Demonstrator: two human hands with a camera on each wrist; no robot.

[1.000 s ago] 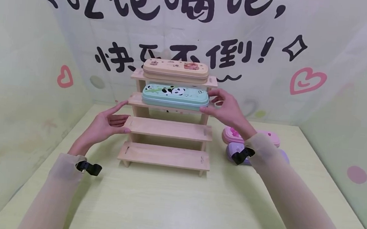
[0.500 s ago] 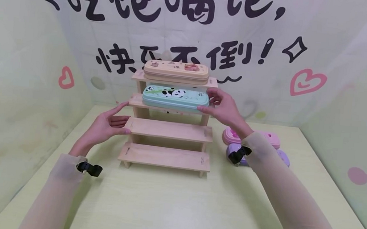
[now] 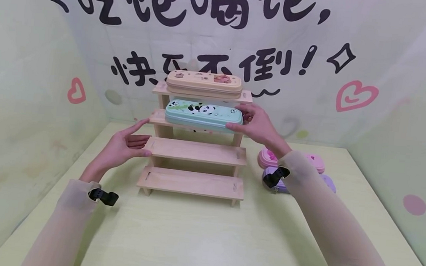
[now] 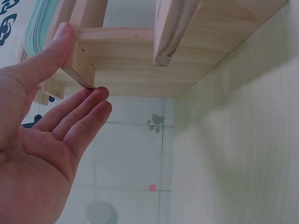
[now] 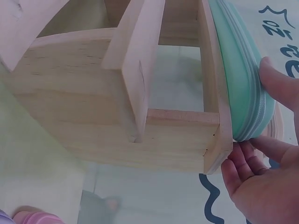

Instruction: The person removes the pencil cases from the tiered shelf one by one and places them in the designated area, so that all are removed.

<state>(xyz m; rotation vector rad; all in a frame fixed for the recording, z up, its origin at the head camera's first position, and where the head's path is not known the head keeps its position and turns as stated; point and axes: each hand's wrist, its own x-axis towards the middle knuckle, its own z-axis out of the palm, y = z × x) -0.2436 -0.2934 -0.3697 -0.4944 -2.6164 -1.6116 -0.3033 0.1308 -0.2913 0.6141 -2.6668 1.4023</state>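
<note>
A mint-green pencil case (image 3: 199,114) with a panda print lies on the second shelf from the top of a light wooden stepped rack (image 3: 196,151). My right hand (image 3: 258,125) holds its right end, thumb on the front and fingers behind. In the right wrist view, the zipped side of the pencil case (image 5: 240,79) shows between my thumb and fingers. My left hand (image 3: 122,146) touches the rack's left side, its fingers mostly straight. The left wrist view has the thumb (image 4: 58,44) against a shelf end. A peach pencil case (image 3: 203,84) rests on the top shelf.
Pink (image 3: 315,161) and purple (image 3: 328,183) pencil cases lie on the table (image 3: 188,240) to the right, partly behind my right sleeve. A printed backdrop (image 3: 315,95) stands close behind the rack, with side walls left and right.
My right hand has shifted slightly left along the end of the mint-green pencil case, whose right end now sits a little lower in view. The left hand stays at the rack's side.
</note>
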